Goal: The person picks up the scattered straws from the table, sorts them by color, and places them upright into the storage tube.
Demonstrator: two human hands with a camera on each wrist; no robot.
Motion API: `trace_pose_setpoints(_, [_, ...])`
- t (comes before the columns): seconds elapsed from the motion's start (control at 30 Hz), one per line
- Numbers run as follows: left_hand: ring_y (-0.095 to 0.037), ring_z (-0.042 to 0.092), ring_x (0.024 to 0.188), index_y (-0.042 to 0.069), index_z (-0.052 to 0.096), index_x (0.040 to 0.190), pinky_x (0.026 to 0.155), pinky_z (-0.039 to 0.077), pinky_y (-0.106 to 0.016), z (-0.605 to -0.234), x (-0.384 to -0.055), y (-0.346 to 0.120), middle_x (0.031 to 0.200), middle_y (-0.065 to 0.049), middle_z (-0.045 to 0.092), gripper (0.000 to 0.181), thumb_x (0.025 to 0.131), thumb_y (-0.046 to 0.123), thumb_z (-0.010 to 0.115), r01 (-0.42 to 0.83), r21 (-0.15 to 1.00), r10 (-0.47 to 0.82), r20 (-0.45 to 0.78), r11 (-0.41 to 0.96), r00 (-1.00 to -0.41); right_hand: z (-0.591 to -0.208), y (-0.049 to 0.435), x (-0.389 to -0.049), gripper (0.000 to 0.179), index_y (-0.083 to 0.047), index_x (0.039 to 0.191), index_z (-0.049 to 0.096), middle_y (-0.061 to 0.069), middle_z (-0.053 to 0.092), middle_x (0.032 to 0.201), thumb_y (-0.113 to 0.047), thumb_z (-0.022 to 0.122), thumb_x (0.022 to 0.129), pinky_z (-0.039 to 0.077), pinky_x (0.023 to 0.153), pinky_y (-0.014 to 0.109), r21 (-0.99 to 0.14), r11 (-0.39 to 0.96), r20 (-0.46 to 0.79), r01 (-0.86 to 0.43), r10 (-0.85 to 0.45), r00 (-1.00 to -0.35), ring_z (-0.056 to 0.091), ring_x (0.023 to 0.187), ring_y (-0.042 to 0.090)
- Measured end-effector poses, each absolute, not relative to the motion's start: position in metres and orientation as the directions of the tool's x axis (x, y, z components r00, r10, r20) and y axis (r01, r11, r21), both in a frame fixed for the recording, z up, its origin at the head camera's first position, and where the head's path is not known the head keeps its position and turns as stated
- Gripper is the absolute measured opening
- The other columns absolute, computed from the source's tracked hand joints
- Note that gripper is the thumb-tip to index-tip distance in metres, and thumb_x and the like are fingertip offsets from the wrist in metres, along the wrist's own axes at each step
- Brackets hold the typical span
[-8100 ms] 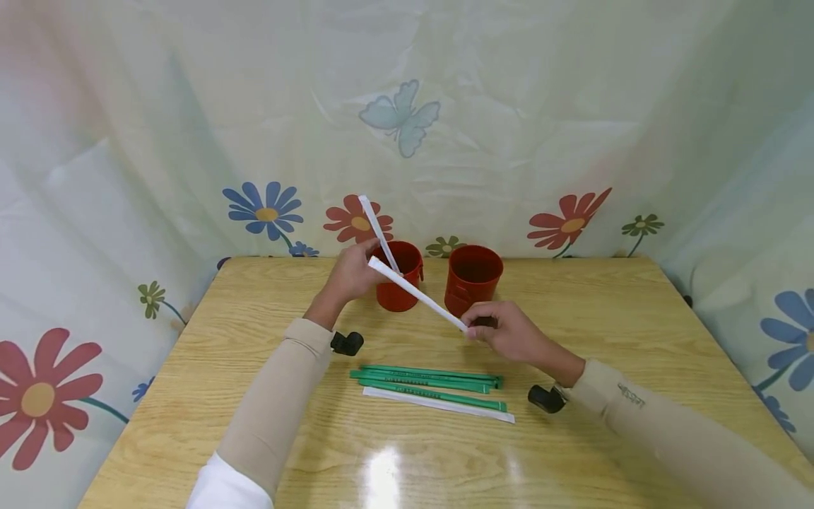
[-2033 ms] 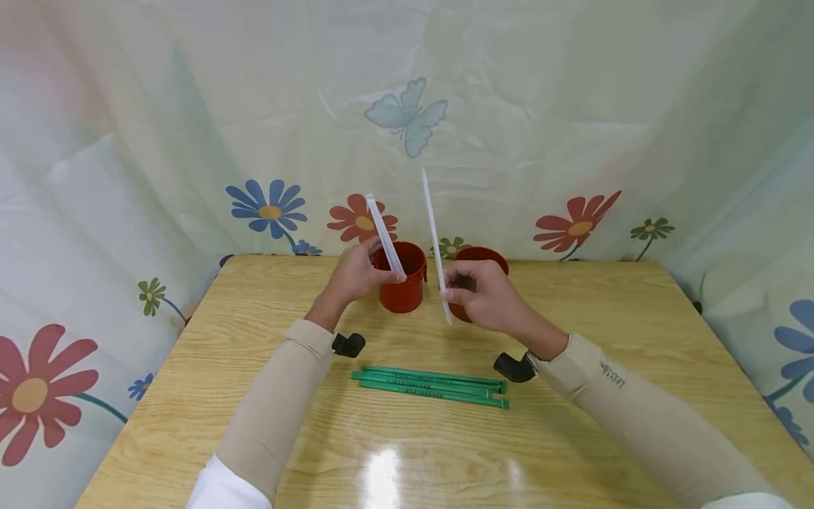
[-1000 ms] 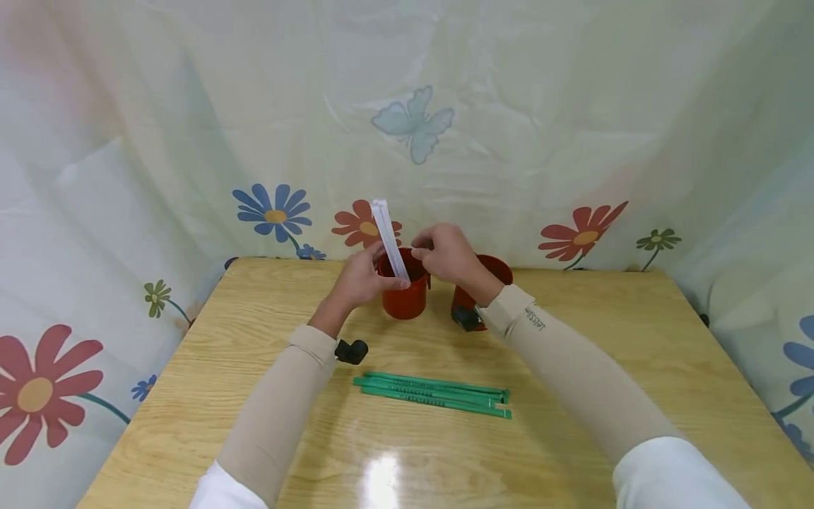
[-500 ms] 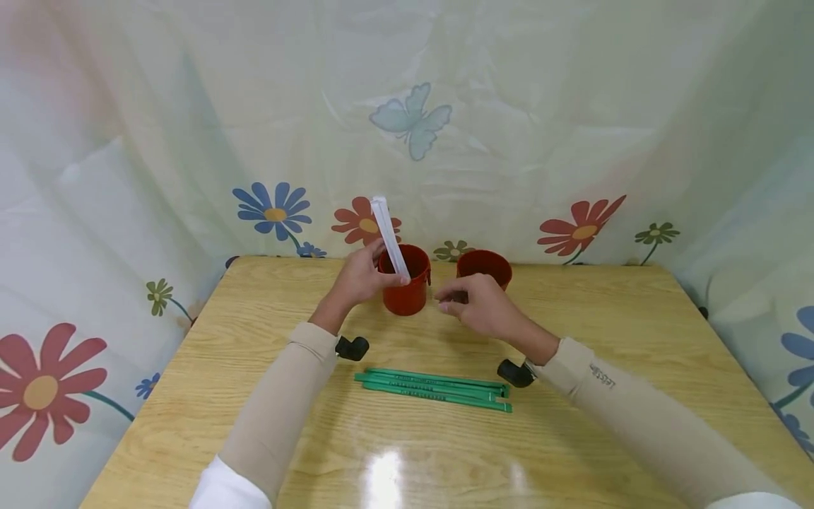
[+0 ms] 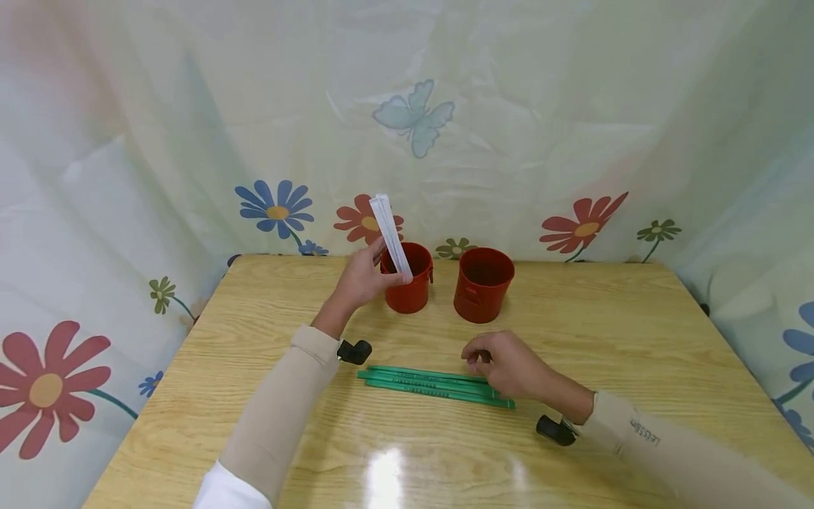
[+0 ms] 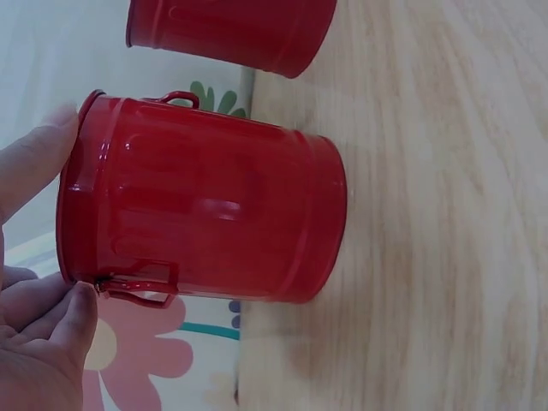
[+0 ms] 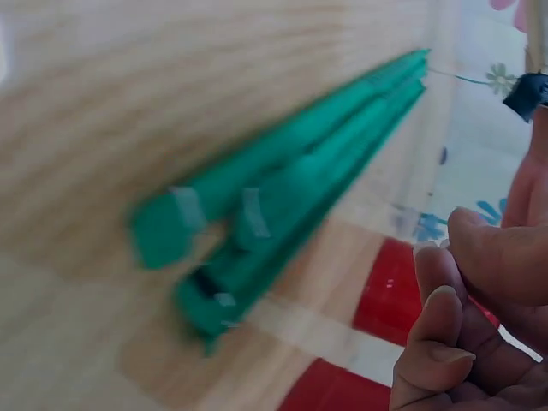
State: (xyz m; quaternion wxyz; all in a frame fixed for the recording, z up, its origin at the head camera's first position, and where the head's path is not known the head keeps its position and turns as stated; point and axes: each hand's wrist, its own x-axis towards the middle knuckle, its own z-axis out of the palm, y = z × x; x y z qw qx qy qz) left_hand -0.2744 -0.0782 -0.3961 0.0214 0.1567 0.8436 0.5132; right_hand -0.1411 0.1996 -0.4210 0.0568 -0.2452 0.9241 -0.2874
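My left hand (image 5: 364, 279) grips the rim of the left red bucket (image 5: 408, 293), thumb on the near side and fingers round the left. Side-on in the left wrist view, this bucket (image 6: 214, 201) shows small wire handles. Several white paper-wrapped straws (image 5: 390, 230) lean out of it toward the upper left; their lower ends are hidden inside. Over the right ends of several green-wrapped straws (image 5: 420, 385) hovers my right hand (image 5: 509, 364), its fingers loosely bent with nothing between them. In the right wrist view the green straws (image 7: 291, 171) lie close together, slightly fanned.
A second red bucket (image 5: 480, 300) stands right of the first, with nothing sticking out of it. The wooden table (image 5: 318, 452) ends at a flower-print curtain (image 5: 509, 141) behind the buckets. Dark wrist cameras (image 5: 555, 430) sit at both cuffs.
White straws from the table and right hand have gone into the left bucket. The right hand has since drawn back, bare, toward the green straws. The left hand stays on the bucket.
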Motion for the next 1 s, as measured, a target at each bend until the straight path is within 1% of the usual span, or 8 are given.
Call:
trace_pose_setpoints(0.07, [-0.033, 0.041, 0.154, 0.018, 0.046, 0.158, 0.12, 0.043, -0.054, -0.397, -0.273, -0.078, 0.157, -0.007, 0.055, 0.081, 0.087, 0.021, 0.086, 0.25, 0.868, 0.28, 0.135, 0.429, -0.95, -0.425, 0.203, -0.137, 0.009, -0.006, 0.101, 0.077, -0.005, 0.071, 0.087, -0.003, 0.074, 0.094, 0.048, 0.066, 0.02, -0.549, 0.729, 0.025, -0.41, -0.475, -0.879, 0.052, 0.076, 0.004])
trace_pose_setpoints(0.17, [-0.036, 0.041, 0.154, 0.02, 0.046, 0.157, 0.12, 0.042, -0.056, -0.398, -0.271, -0.078, 0.155, -0.007, 0.057, 0.082, 0.086, 0.023, 0.087, 0.26, 0.858, 0.269, 0.149, 0.444, -0.952, -0.427, 0.206, -0.133, 0.009, -0.008, 0.101, 0.077, -0.007, 0.069, 0.087, -0.004, 0.075, 0.093, 0.048, 0.067, 0.02, -0.542, 0.744, 0.015, -0.392, -0.458, -0.889, 0.052, 0.077, 0.004])
trace_pose_setpoints(0.27, [-0.037, 0.043, 0.152, 0.021, 0.045, 0.158, 0.118, 0.044, -0.056, -0.398, -0.269, -0.079, 0.155, -0.007, 0.057, 0.084, 0.086, 0.026, 0.087, 0.253, 0.853, 0.249, 0.15, 0.457, -0.957, -0.429, 0.208, -0.132, 0.01, -0.009, 0.101, 0.077, -0.008, 0.07, 0.089, -0.004, 0.076, 0.092, 0.05, 0.068, 0.021, -0.535, 0.755, 0.005, -0.38, -0.447, -0.894, 0.054, 0.078, 0.004])
trace_pose_setpoints(0.4, [-0.037, 0.045, 0.151, 0.02, 0.041, 0.161, 0.114, 0.049, -0.053, -0.397, -0.263, -0.078, 0.159, -0.009, 0.052, 0.088, 0.087, 0.03, 0.087, 0.227, 0.862, 0.199, 0.151, 0.453, -0.968, -0.433, 0.212, -0.132, 0.012, -0.009, 0.101, 0.077, -0.005, 0.071, 0.091, -0.003, 0.078, 0.091, 0.052, 0.069, 0.021, -0.527, 0.758, 0.011, -0.386, -0.447, -0.894, 0.056, 0.079, 0.005])
trace_pose_setpoints(0.5, [-0.033, 0.045, 0.152, 0.017, 0.037, 0.163, 0.114, 0.048, -0.049, -0.395, -0.258, -0.075, 0.164, -0.009, 0.046, 0.092, 0.086, 0.031, 0.087, 0.229, 0.883, 0.186, 0.165, 0.41, -0.969, -0.437, 0.215, -0.132, 0.012, -0.01, 0.099, 0.077, -0.005, 0.071, 0.091, -0.003, 0.078, 0.09, 0.052, 0.069, 0.022, -0.53, 0.75, 0.023, -0.396, -0.454, -0.891, 0.056, 0.079, 0.005])
trace_pose_setpoints(0.73, [-0.029, 0.041, 0.154, 0.015, 0.033, 0.164, 0.118, 0.045, -0.046, -0.387, -0.248, -0.053, 0.169, -0.004, 0.038, 0.097, 0.086, 0.031, 0.087, 0.252, 0.918, 0.267, 0.172, 0.306, -0.948, -0.443, 0.218, -0.133, 0.013, -0.011, 0.099, 0.077, -0.004, 0.071, 0.094, -0.001, 0.077, 0.09, 0.053, 0.072, 0.023, -0.548, 0.733, -0.003, -0.403, -0.484, -0.875, 0.059, 0.082, 0.004])
trace_pose_setpoints(0.87, [-0.028, 0.041, 0.155, 0.012, 0.031, 0.164, 0.121, 0.042, -0.045, -0.385, -0.245, -0.037, 0.17, -0.006, 0.037, 0.097, 0.086, 0.029, 0.087, 0.288, 0.911, 0.314, 0.192, 0.296, -0.93, -0.444, 0.218, -0.135, 0.014, -0.011, 0.098, 0.076, -0.004, 0.072, 0.093, 0.0, 0.077, 0.089, 0.052, 0.072, 0.023, -0.54, 0.732, -0.019, -0.416, -0.505, -0.863, 0.058, 0.082, 0.005])
trace_pose_setpoints(1.0, [-0.028, 0.042, 0.154, 0.012, 0.032, 0.164, 0.121, 0.043, -0.042, -0.385, -0.242, -0.02, 0.169, -0.007, 0.038, 0.097, 0.086, 0.03, 0.087, 0.319, 0.897, 0.352, 0.205, 0.307, -0.913, -0.446, 0.216, -0.138, 0.016, -0.013, 0.094, 0.075, -0.005, 0.071, 0.091, 0.002, 0.077, 0.088, 0.05, 0.072, 0.023, -0.514, 0.733, -0.025, -0.446, -0.532, -0.846, 0.055, 0.081, 0.004])
